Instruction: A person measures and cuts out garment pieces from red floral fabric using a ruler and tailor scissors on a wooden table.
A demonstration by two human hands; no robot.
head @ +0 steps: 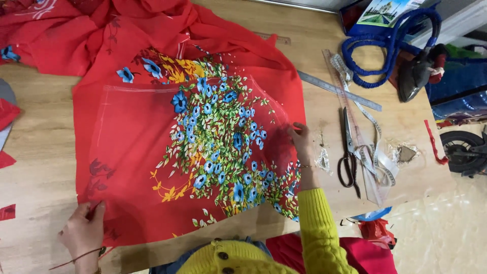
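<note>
A large red fabric [127, 147] printed with blue flowers and green leaves lies spread on a wooden table [40, 152]. A sheer layer with a chalked outline covers its middle. My left hand [83, 233] pinches the fabric's near left corner. My right hand [303, 144], in a yellow knitted sleeve, presses on the fabric's right edge.
Black scissors [348, 157], a metal ruler [339, 90], a clear ruler and a measuring tape [373, 152] lie right of the fabric. A coiled blue cord [390, 48] and an iron [416, 71] sit at the far right corner. Red scraps [6, 122] lie at the left edge.
</note>
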